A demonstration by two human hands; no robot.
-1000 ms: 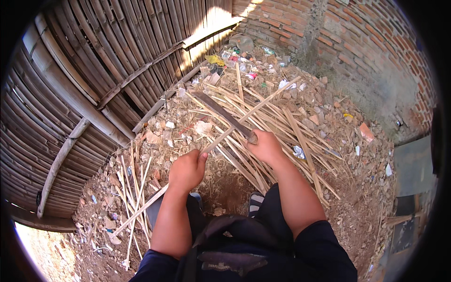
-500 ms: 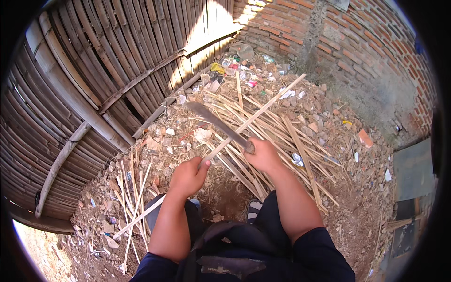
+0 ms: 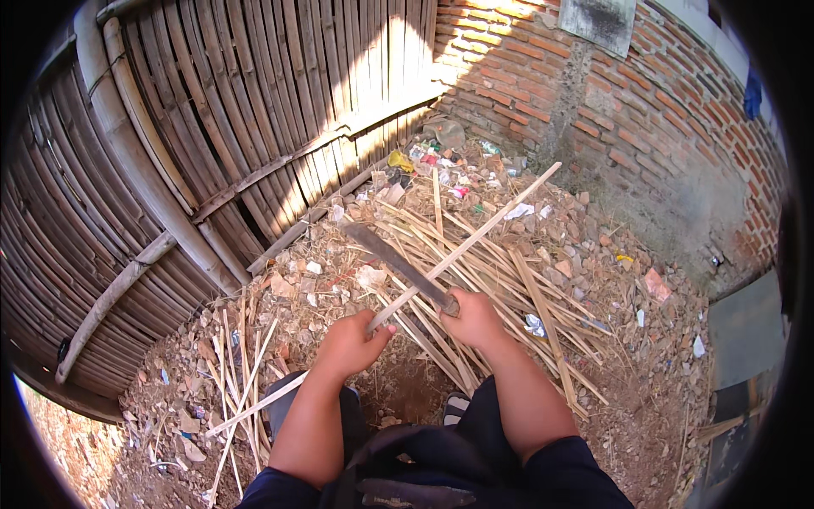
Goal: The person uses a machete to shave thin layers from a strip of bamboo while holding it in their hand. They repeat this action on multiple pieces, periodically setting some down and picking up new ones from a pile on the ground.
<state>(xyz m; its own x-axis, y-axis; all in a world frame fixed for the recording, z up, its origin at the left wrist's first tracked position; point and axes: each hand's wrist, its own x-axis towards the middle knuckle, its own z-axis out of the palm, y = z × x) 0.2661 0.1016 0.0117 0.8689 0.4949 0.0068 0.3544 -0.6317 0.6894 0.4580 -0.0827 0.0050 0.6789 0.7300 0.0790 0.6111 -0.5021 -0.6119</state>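
Note:
My right hand [image 3: 475,318] is closed round the short handle of a machete. Its dark, worn blade [image 3: 392,259] points away to the upper left. A long, pale bamboo strip [image 3: 493,222] slants from my left hand [image 3: 349,343] up to the right, and the blade crosses it just beyond my fingers. My left fingers are wrapped round the strip, thumb on the near side. Another length of pale strip [image 3: 254,409] shows left of my left forearm; whether it is the same piece is hidden by the arm.
A heap of split bamboo strips [image 3: 551,327] lies in front of me to the right, a smaller bundle [image 3: 246,373] at the left. Rubble and litter [image 3: 458,174] cover the ground. A bamboo slat wall [image 3: 280,93] and a brick wall [image 3: 517,102] meet at the far corner.
The view has tilted up, so everything sits lower in the picture. The machete's blade has turned and shows broader. My hands are slightly nearer each other, both still gripping.

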